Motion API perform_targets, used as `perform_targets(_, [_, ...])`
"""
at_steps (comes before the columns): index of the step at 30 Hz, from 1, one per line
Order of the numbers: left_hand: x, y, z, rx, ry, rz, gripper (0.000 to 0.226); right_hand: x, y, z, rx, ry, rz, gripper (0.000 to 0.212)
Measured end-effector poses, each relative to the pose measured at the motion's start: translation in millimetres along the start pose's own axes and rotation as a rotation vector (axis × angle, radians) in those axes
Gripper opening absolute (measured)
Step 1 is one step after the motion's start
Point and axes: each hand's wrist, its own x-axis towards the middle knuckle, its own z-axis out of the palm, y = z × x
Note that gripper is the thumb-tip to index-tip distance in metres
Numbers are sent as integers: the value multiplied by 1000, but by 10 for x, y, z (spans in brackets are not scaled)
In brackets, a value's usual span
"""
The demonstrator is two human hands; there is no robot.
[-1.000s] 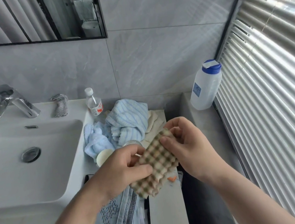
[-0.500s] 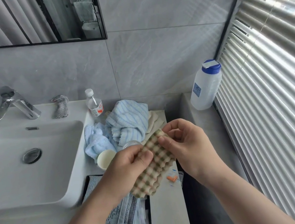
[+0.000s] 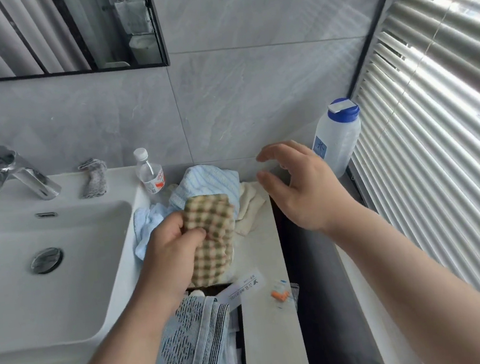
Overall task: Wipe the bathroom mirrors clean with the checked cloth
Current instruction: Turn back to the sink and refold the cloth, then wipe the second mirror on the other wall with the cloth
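The white jug's (image 3: 336,138) blue label (image 3: 320,149) reads "水".

Single head-worn view, wide-angle, looking forward and down, close over the sink (image 3: 64,279) counter

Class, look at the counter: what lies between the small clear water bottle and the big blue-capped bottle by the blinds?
In the head view, a striped blue towel, a cream cloth and the open right hand lie between the small bottle and the blue-capped bottle.

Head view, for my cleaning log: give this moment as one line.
left hand grips checked cloth | right hand open, reaching toward blue-capped bottle | mirror not yet touched
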Motion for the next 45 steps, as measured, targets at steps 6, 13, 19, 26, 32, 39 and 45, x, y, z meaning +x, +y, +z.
perform_targets(6, [136,140,18,-168,46,17,19,392,191,58,-142,-57,-109,37])
perform_targets(13, [428,365,66,85,246,17,34,1212,302,-39,-278,4,-235,40])
perform_targets(19, [768,796,-6,-92,255,121,6,2128,194,-308,-503,192,-421,49])
perform_targets(26, [1196,1630,-124,83,528,477,30,3423,-382,-987,-705,519,-621,58])
perform_targets(32, [1650,2359,-286,113,574,646,16,4437,-1186,-1737,-823,665,-660,75])
perform_targets(39, [2022,2839,-359,31,711,802,37,4696,-1182,-1683,-847,824,-676,76])
perform_targets(45, [2080,3054,-247,75,794,919,37,4683,-1197,-1671,-851,826,-674,76])
